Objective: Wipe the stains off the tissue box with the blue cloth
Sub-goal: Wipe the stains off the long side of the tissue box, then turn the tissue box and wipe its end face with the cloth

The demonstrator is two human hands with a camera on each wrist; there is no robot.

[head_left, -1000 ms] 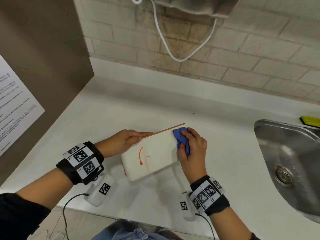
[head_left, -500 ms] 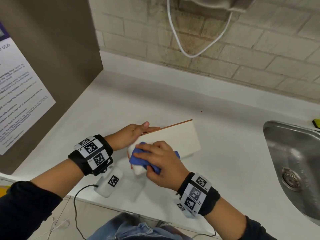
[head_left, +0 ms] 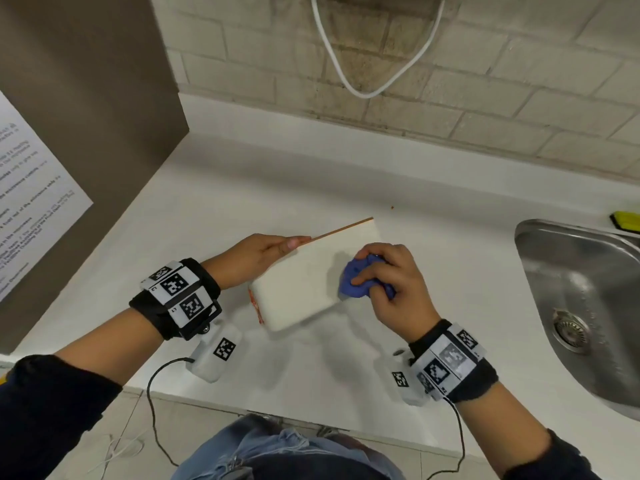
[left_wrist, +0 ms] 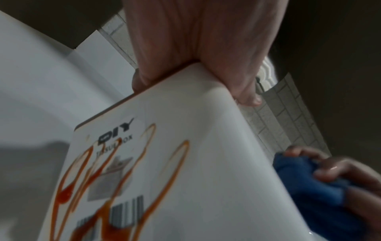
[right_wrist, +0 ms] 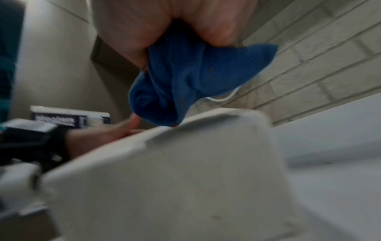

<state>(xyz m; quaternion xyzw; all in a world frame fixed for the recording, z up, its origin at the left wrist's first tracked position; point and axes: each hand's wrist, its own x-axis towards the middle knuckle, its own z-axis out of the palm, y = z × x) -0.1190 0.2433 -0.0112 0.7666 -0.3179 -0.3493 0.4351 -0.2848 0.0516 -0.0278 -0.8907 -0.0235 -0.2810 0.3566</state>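
- On the white counter [head_left: 221, 209], near its front edge, lies the tissue box [head_left: 304, 285], a white box set at an angle with a thin brown strip along its far edge.
- The left hand [head_left: 258, 256] steadies the box at its far left corner; the left wrist view shows the thumb over the top edge and the fingers [left_wrist: 142, 78] curled down the far side, gripping it.
- The right hand [head_left: 391, 282] is closed round the blue cloth [head_left: 360, 282], a bunched wad pressed on the top face near the box's right end.
- In the right wrist view the cloth hangs from the palm and its lower fold meets the box's upper edge.
- The broad top face looks clean in the head view, though it is slightly blurred.
- Orange-red stains [left_wrist: 68, 192] run in loops and drips across the near end face, over the printed label and barcode; the head view catches them as a red smear [head_left: 256, 306] at the box's left end.
- A steel sink [head_left: 581, 306] sits well apart to the right, with a yellow object [head_left: 625, 220] behind it.
- A white cable [head_left: 363, 74] loops down the tiled wall [head_left: 485, 98].
- A sheet of printed paper [head_left: 31, 202] is stuck on the brown panel at left.
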